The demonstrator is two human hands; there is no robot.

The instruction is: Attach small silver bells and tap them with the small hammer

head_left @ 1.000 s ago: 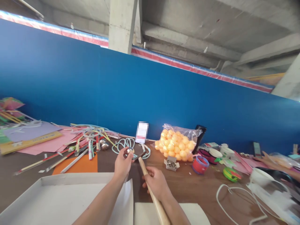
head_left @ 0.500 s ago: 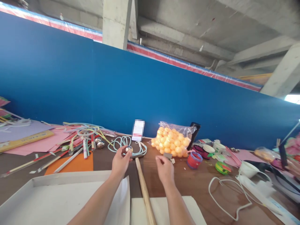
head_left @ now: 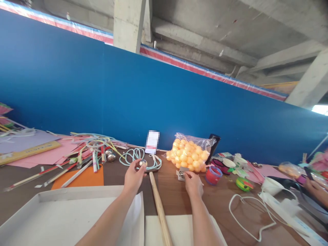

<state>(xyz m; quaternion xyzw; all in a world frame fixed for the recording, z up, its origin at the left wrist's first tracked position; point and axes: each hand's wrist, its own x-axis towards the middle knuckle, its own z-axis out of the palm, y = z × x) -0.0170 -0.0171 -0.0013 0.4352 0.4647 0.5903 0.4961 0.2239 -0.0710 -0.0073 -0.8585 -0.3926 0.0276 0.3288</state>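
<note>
My left hand (head_left: pixel 133 177) is closed around a shiny silver metal ball (head_left: pixel 142 163), held above the table near a coil of light-blue tubing (head_left: pixel 132 155). My right hand (head_left: pixel 194 184) has its fingers pinched together at the edge of a small grey-white box (head_left: pixel 180 169). Something small and shiny sits in that box beside my fingertips, too small to name; what the pinch holds is hidden. Between my forearms lies a wooden stick (head_left: pixel 159 205), pointing away from me. Behind the right hand stands a clear bag of orange balls (head_left: pixel 188 155).
A white shallow tray (head_left: pixel 84 191) lies front left. Further left are coloured tubes, sticks, paper sheets and more silver balls (head_left: pixel 111 156). On the right are a red-and-purple tub (head_left: pixel 213 174), a green tape measure (head_left: pixel 244 183), a white cable (head_left: pixel 232 208) and another person's hand (head_left: pixel 317 191).
My right hand has moved right and now reaches the small box, bringing its shiny contents into view. The left hand still holds the ball. Another person's hand shows more clearly at the right.
</note>
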